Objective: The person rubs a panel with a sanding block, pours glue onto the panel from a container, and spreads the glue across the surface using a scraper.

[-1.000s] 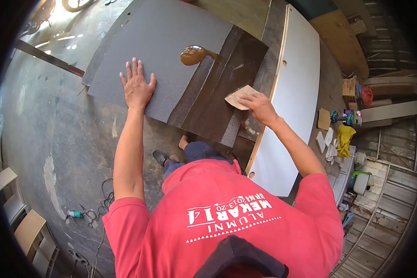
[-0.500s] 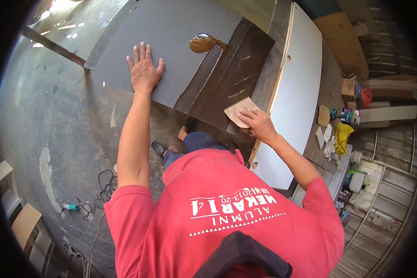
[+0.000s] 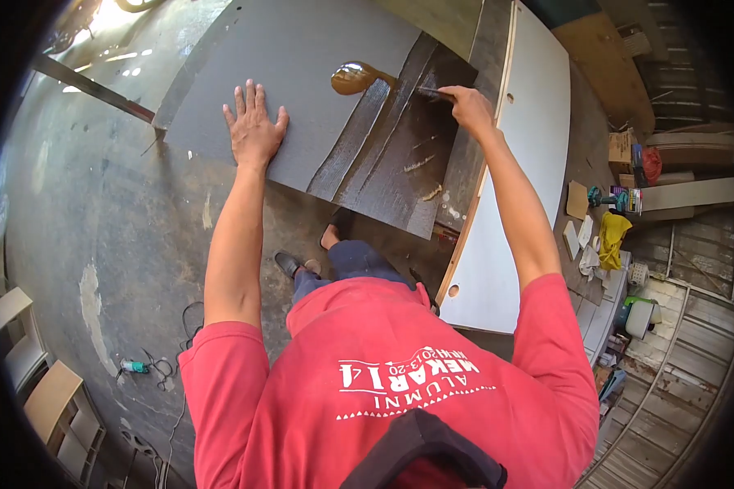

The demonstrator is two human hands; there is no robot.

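My left hand (image 3: 255, 129) lies flat with fingers spread on a dark grey sheet (image 3: 294, 49). A puddle of brown glue-like liquid (image 3: 354, 77) sits on the sheet, and dark wet streaks run from it over the sheet's right part. In my right hand (image 3: 471, 110) is a thin flat spreader (image 3: 434, 90), pinched and seen nearly edge-on. Its edge is at the wet area near the sheet's far right corner. A small pale glob (image 3: 432, 193) lies near the sheet's closest corner.
A long white panel (image 3: 526, 163) with holes lies right of the sheet. Beyond it are a yellow cloth (image 3: 613, 240), a teal power tool (image 3: 607, 198) and boxes (image 3: 621, 148). A corded teal tool (image 3: 134, 367) lies on the floor at left, near shelf-like pieces (image 3: 53, 395).
My right hand has moved the spreader from the sheet's near edge up to its far right part, turning it nearly edge-on. My left hand has stayed in place.
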